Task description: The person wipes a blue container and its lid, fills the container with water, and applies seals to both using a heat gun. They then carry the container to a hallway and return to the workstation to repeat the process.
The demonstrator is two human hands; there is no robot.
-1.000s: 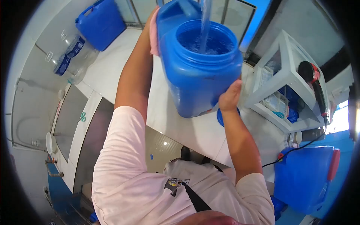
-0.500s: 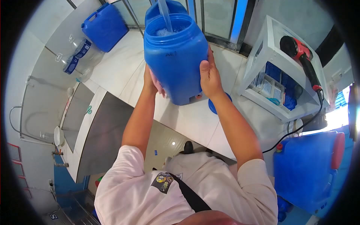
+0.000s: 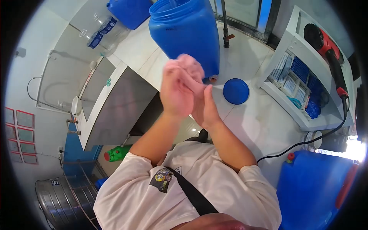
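My left hand (image 3: 176,90) and my right hand (image 3: 205,107) are brought together in front of the large blue jug (image 3: 186,42), above the near edge of the counter. Their fingers overlap and are smeared by motion, so I cannot make out whether anything lies between them. The right thumb sticks up, apart from the other fingers. Neither hand grips the jug, which stands uncapped on the counter. What looks like a water stream (image 3: 172,3) enters its wide mouth at the top edge of the view. A round blue lid (image 3: 235,91) lies flat to the jug's right.
A white cabinet (image 3: 274,90) holding baskets stands right, a red-and-black power tool (image 3: 324,42) on top. Its cord (image 3: 295,142) hangs down. A blue container (image 3: 310,188) sits lower right. Clear bottles (image 3: 94,38) and another blue jug (image 3: 130,11) stand back left. A tap (image 3: 227,38) rises behind.
Both hands have left the sides of the blue jug and come together in front of it. The view has shifted, so the jug now sits higher and the lid shows fully.
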